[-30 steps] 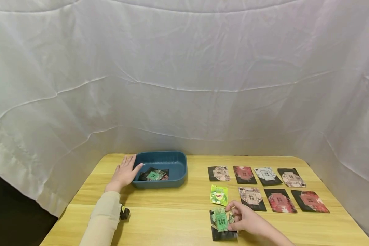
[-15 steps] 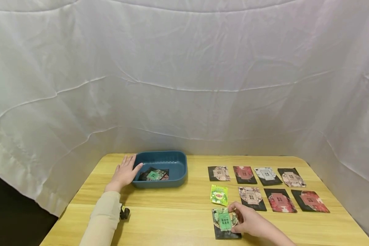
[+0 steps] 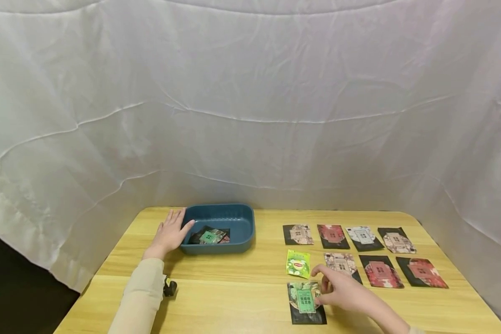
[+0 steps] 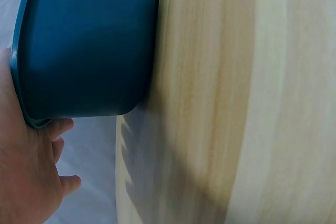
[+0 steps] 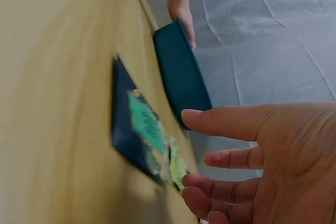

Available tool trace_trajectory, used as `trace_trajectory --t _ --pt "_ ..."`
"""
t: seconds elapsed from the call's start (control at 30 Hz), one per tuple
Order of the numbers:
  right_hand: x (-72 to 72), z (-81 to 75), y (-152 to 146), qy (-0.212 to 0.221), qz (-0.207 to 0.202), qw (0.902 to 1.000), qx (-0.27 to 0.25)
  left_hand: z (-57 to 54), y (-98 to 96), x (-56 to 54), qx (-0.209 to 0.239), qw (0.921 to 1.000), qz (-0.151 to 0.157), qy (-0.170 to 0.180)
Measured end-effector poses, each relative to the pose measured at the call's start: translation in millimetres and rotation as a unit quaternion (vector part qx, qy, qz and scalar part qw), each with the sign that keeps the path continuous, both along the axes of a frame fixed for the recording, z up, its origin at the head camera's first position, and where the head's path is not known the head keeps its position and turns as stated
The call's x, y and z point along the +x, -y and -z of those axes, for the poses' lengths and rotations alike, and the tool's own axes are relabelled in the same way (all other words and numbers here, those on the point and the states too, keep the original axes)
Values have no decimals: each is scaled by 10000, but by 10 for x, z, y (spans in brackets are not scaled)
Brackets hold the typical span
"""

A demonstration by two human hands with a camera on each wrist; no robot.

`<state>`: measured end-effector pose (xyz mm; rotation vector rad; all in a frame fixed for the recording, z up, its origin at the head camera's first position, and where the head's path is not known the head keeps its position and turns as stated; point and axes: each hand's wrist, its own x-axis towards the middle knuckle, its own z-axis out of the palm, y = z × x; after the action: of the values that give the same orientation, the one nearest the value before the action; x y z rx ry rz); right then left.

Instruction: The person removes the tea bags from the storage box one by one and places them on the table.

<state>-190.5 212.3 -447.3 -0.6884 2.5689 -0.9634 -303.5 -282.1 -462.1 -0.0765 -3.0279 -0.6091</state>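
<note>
A black and green tea sachet (image 3: 305, 301) lies flat near the table's front. My right hand (image 3: 344, 290) is just right of it, thumb and fingers spread apart; the right wrist view shows a gap between this hand and the sachet (image 5: 147, 124). A lime-green tea sachet (image 3: 298, 265) lies right behind it. At the far left, my left hand (image 3: 167, 239) holds the left end of a blue bin (image 3: 217, 249), thumb over the rim and fingers outside. Several sachets (image 3: 210, 237) lie inside the bin.
Several black, red and white patterned sachets (image 3: 380, 271) lie in two rows on the right of the wooden table (image 3: 234, 301). A pale cloth (image 3: 250, 153) hangs behind the table. A small black device (image 3: 170, 288) sits at the left wrist.
The right hand has let go of the black and green tea sachet, which shifted slightly right and was set straight. The left hand and bin have stayed put.
</note>
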Motion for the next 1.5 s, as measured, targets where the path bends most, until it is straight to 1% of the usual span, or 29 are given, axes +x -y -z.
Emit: trace_trajectory --t 0.17,0.4,0.53,0.67,0.8,1.0,1.13,1.23,1.3,1.5 --pt "-97 -114 95 -337 -65 9994 -43 4 1 -13 -13 10000 -5 -31" --pt "-261 -271 304 -437 -173 9986 -262 1 -8 -13 -23 10000 17 -26" --pt "-363 -319 428 -522 -243 9979 -282 -9 -10 -11 -26 10000 18 -29" --pt "-477 -342 574 -738 -299 9966 -218 -10 -7 -17 -152 9998 44 -73" --pt "-598 -365 750 -859 -371 9951 -319 -14 -2 -24 -295 9995 42 -127" --pt "-775 -423 1035 -508 -345 9955 -725 -26 -6 -17 -469 9987 10 -197" --pt "-891 -455 1237 -126 -295 9936 -1086 -37 -15 0 -525 9984 2 -206" --pt "-986 -467 1389 308 -229 9891 -1425 -36 -20 6 -543 9983 7 -201" --pt "-1066 -463 1497 517 -229 9850 -1628 -33 -17 5 -549 9983 -4 -201" --pt "-1293 -432 1837 904 -87 9756 -1999 -27 -4 -9 -546 9983 -11 -192"
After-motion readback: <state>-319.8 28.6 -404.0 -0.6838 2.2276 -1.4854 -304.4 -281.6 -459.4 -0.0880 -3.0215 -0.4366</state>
